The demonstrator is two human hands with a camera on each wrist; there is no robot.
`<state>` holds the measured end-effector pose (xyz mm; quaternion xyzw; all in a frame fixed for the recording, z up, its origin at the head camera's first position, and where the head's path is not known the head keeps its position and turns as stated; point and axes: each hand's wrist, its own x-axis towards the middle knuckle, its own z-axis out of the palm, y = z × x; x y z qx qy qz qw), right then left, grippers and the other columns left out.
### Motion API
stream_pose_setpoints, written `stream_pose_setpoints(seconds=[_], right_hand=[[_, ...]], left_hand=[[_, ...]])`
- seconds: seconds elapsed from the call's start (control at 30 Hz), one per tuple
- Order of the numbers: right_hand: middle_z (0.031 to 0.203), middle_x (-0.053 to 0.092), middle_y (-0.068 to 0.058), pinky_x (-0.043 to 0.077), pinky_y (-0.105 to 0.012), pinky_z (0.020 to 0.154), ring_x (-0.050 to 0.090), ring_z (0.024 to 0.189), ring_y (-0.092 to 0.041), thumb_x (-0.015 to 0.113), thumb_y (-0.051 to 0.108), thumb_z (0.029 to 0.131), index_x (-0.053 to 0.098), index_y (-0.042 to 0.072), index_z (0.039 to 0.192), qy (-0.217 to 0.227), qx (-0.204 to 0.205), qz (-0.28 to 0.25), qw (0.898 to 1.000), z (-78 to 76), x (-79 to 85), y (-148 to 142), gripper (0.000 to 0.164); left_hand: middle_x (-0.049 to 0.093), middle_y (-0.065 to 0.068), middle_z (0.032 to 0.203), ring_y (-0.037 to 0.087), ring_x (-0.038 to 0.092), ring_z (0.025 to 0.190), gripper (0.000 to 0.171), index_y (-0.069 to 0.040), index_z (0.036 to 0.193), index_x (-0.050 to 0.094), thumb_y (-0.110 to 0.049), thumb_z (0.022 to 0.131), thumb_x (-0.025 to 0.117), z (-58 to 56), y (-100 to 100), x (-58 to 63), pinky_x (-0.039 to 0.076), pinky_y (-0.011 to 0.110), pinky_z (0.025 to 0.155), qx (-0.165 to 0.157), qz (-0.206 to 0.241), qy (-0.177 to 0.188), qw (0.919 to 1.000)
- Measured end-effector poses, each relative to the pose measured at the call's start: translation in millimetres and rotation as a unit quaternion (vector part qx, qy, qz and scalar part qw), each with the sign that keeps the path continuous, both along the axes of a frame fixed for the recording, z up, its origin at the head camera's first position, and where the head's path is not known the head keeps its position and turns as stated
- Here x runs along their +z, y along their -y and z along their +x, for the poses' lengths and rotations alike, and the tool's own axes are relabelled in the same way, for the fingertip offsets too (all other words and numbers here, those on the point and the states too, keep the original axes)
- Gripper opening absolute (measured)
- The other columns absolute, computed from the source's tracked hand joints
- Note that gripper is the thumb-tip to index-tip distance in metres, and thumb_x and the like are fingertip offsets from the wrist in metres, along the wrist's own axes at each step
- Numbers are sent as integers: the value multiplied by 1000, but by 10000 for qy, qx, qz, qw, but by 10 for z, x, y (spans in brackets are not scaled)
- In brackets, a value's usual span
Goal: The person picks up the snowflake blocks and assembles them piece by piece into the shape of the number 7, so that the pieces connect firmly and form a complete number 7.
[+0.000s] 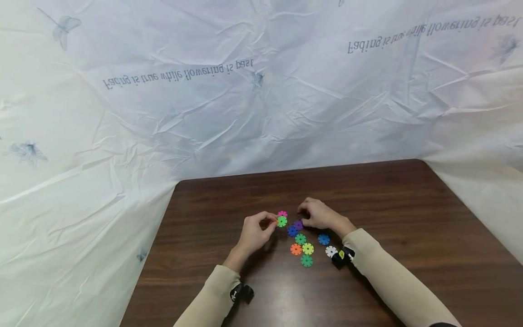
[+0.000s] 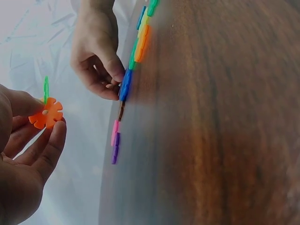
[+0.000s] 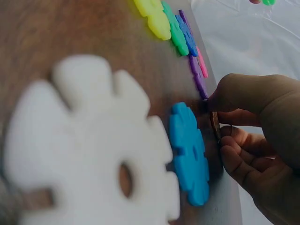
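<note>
My left hand (image 1: 255, 231) pinches an orange notched plastic disc (image 2: 45, 113) between thumb and fingers. A light green disc (image 1: 282, 221) is joined to it, its face at an angle to the orange one. Over the far part of the group of discs, my right hand (image 1: 320, 214) is low at the table with fingers curled. Its thumb and fingertips are at opposite edges of a brown disc (image 3: 215, 124) lying flat. A purple disc (image 3: 198, 77) lies right by the right thumb, and a pink disc (image 1: 282, 213) lies farther left.
On the dark wooden table (image 1: 229, 195) lie a dark blue disc (image 1: 292, 231), another orange disc (image 1: 296, 249), a yellow disc (image 1: 308, 249) and green discs. A lighter blue disc (image 1: 323, 239) and a white disc (image 1: 331, 250) lie under the right forearm's side. White printed sheeting (image 1: 261, 113) hangs behind.
</note>
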<state>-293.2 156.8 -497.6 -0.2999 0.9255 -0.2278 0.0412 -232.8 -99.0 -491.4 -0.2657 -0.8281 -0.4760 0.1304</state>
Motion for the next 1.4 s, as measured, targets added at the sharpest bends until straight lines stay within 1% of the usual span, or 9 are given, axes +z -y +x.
stream_pose_setpoints(seconds=[0.27,0.47,0.7,0.93,1.07,1.2,1.37,1.4], right_hand=[[106,61,-6,51,-35,75,57,88,-17,72,21,84,68,8,112,-123,-6,-57,9999,-6,-38,-17,31],[104,63,-5,52,-33,73,58,86,-15,73,21,84,69,8,111,-150,51,-84,9998,14,-27,-39,31],[103,64,-6,52,-31,68,60,83,-16,73,20,83,69,6,110,-107,180,-148,9997,68,64,-53,31],[107,66,-7,52,-29,70,61,84,-15,73,20,84,70,6,113,-35,188,-170,9997,106,145,-48,32],[108,66,-7,51,-27,69,60,83,-15,72,19,85,70,5,114,13,305,-193,9993,130,204,-54,33],[105,66,-6,48,-24,65,58,78,-13,70,18,85,72,6,114,-20,443,-223,9988,148,259,-70,32],[101,66,-3,45,-22,61,52,70,-6,68,16,86,73,8,111,-138,604,-259,9977,152,306,-88,27],[101,66,-3,44,-22,60,51,69,-5,68,16,86,74,9,110,-135,620,-251,9977,152,311,-91,26]], left_hand=[[74,4,99,18,70,81,7,-6,90,70,-13,91,68,2,9,5,58,34,70,-33,-50,91,9999],[74,4,99,16,70,80,7,-7,90,70,-14,91,69,0,17,-7,58,32,70,-30,-56,21,10000],[74,3,99,15,70,80,6,-9,90,70,-14,91,68,-6,23,-15,58,31,70,-16,-69,44,10000],[74,2,99,14,69,79,6,-8,90,70,-14,91,68,-8,29,-16,58,29,70,-10,-89,25,10000],[74,2,100,14,69,80,5,-9,90,70,-14,91,69,-5,34,-13,58,29,70,-1,-85,45,10000],[74,3,100,14,69,80,5,-8,90,71,-13,91,69,-5,40,-11,58,31,70,-28,-50,36,10000],[74,3,100,15,69,80,8,-6,90,70,-13,91,68,-6,41,-8,58,32,70,-20,-49,44,10000],[74,3,99,15,69,79,6,-7,90,70,-12,91,68,-6,40,-9,58,32,70,-11,-54,56,10000]])
